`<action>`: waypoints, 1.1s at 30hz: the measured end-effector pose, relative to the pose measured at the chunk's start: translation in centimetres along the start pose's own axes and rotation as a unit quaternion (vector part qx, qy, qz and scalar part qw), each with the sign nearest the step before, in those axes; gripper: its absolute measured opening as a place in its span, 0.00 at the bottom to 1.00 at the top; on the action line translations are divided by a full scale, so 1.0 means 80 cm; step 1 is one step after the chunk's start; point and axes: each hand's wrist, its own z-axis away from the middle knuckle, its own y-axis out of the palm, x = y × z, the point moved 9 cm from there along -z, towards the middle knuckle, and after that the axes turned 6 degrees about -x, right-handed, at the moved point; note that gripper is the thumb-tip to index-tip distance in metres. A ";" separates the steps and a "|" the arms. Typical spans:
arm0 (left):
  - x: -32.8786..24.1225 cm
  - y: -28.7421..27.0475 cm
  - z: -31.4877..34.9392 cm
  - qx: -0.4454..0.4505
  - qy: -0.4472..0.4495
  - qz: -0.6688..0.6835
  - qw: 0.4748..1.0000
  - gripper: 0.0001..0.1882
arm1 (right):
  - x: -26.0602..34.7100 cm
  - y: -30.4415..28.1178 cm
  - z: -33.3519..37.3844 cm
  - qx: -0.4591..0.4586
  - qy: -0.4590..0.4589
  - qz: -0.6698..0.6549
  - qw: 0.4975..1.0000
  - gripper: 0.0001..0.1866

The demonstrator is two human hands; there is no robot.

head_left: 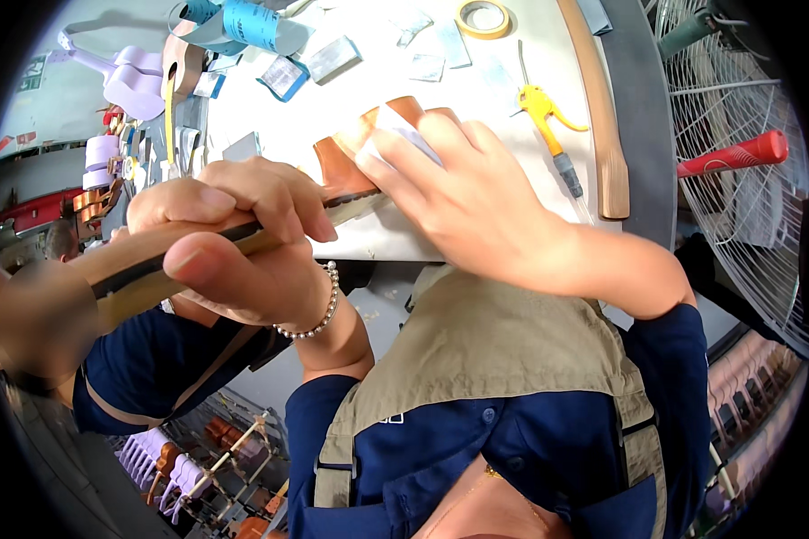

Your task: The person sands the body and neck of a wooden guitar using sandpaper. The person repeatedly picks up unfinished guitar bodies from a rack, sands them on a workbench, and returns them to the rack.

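My left hand (252, 216), with a beaded bracelet at its wrist, is closed around a wooden instrument neck (166, 247) that has a dark strip along its side. The neck slants from the lower left up toward the table. At its far end is a curved orange-brown wooden part (337, 169). Over that part bends my right hand (463, 184), its fingers closed on a white folded piece of sandpaper (404, 133) that lies against the wood. Some of the curved part is hidden behind my right fingers. The neck's near left end is blurred.
On the white table (288, 126) lie several blue-backed abrasive pieces (334, 59), a blue abrasive roll (250, 24), a tape roll (483, 18) and a yellow air gun (539, 106). A long wooden strip (595, 117) edges the right side, beside a wire fan (737, 90). A navy-clad person (144, 368) is at left.
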 end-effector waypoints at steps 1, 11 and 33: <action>0.001 -0.001 -0.001 0.000 0.007 0.013 1.000 0.23 | -0.004 0.005 -0.009 0.011 -0.006 -0.007 1.000 0.23; -0.001 -0.012 0.000 -0.061 0.004 -0.064 0.996 0.19 | -0.027 -0.030 0.018 0.062 0.020 -0.101 0.993 0.28; 0.010 0.000 -0.011 0.112 -0.041 0.047 0.992 0.17 | -0.015 0.005 -0.015 -0.013 -0.032 -0.006 0.999 0.20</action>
